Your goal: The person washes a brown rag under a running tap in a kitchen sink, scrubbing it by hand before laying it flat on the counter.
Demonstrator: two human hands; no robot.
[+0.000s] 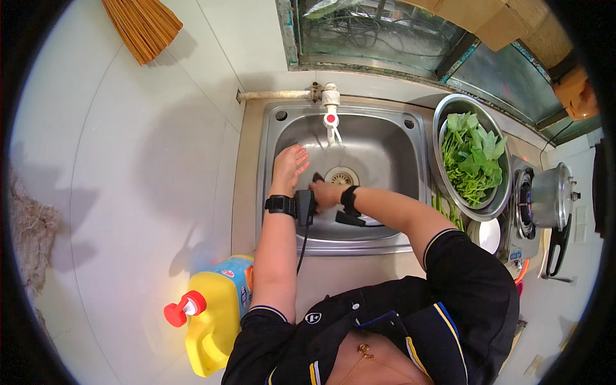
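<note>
A stainless steel sink lies before me, and both my hands are inside it. My left hand is raised at the basin's left side, fingers extended and holding nothing. To its right, my right hand is curled low beside the drain strainer. A small dark object shows at its fingers, too blurred to name. Above the basin is a white plastic tap with a red dot. Each wrist wears a black strap, and a black box sits on the left one.
Right of the sink, a large metal basin holds leafy greens. Beyond it are a white bowl, a gas stove and a pressure cooker. A yellow pump jug stands by my left arm. A cable hangs from the box.
</note>
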